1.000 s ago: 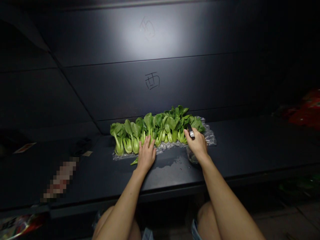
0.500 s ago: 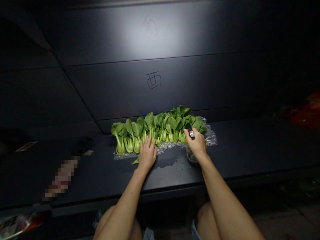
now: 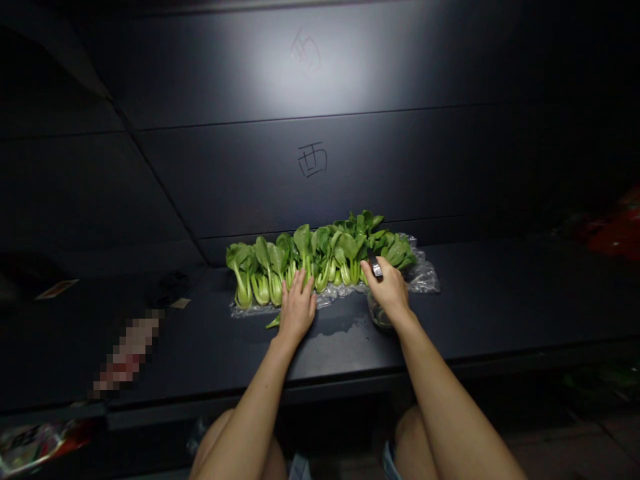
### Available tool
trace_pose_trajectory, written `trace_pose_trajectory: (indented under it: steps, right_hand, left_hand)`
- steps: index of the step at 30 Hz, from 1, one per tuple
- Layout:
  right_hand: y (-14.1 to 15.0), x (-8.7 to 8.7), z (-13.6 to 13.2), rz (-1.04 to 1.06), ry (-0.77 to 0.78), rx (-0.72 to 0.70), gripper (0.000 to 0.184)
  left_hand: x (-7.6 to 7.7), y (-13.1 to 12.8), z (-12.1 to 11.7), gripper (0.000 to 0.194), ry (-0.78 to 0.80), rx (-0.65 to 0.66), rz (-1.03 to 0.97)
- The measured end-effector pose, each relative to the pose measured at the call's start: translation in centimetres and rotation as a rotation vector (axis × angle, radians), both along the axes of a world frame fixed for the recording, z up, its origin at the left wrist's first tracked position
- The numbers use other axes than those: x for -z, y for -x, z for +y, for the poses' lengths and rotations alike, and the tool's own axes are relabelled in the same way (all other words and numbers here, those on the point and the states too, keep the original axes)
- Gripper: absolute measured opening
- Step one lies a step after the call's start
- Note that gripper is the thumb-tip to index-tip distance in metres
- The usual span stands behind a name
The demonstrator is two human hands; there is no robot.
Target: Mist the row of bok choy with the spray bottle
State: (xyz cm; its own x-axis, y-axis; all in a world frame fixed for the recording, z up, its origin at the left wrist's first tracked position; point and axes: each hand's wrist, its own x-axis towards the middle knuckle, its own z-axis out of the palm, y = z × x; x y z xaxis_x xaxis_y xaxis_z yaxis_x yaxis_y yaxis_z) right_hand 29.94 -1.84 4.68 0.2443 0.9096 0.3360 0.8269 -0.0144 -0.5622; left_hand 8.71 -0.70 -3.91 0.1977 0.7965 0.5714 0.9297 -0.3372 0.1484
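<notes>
Several heads of bok choy (image 3: 276, 287) stand in a row on clear plastic wrap (image 3: 425, 277), leaves up and pale stems toward me. My left hand (image 3: 298, 310) lies flat with fingers stretched out, its fingertips against the stems left of the middle. A loose green leaf piece (image 3: 273, 323) is beside its wrist. In my right hand (image 3: 393, 290) is a clear spray bottle (image 3: 379, 312), its black nozzle (image 3: 374, 263) angled toward the greens. The fingers wrap round its neck and partly hide it.
Water drops wet the dark shelf (image 3: 345, 353) in front of the greens. A dark back panel (image 3: 240, 167) with handwriting rises right behind them. Small cards (image 3: 57, 289) and a blurred-out item (image 3: 131, 350) lie at left. Red bags (image 3: 620, 230) are at far right.
My right hand has shifted slightly left with the spray bottle. My left hand stays on the bok choy, and the whole view has moved a little.
</notes>
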Motion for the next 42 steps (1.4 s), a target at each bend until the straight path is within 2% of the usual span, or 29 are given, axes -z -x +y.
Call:
trace_pose_trajectory:
  steps: [13,25,36,42]
  right_hand:
    - [2.1,0.1,-0.1,-0.048,0.033,-0.095,0.031]
    - [2.9,-0.1,-0.2,-0.072,0.034,-0.112,0.032]
    - [3.6,0.0,-0.1,-0.012,-0.002,-0.144,0.033]
    - [4.0,-0.2,0.0,-0.057,0.021,-0.165,0.032]
  left_hand:
    - [-0.3,0.2,-0.1,0.041,-0.005,-0.02,-0.006]
    - [0.0,0.5,0.0,0.042,-0.033,-0.029,-0.028]
    - [-0.3,0.8,-0.2,0.039,-0.014,-0.048,-0.033]
    - [-0.4,0.9,-0.3,0.039,0.001,-0.055,-0.033]
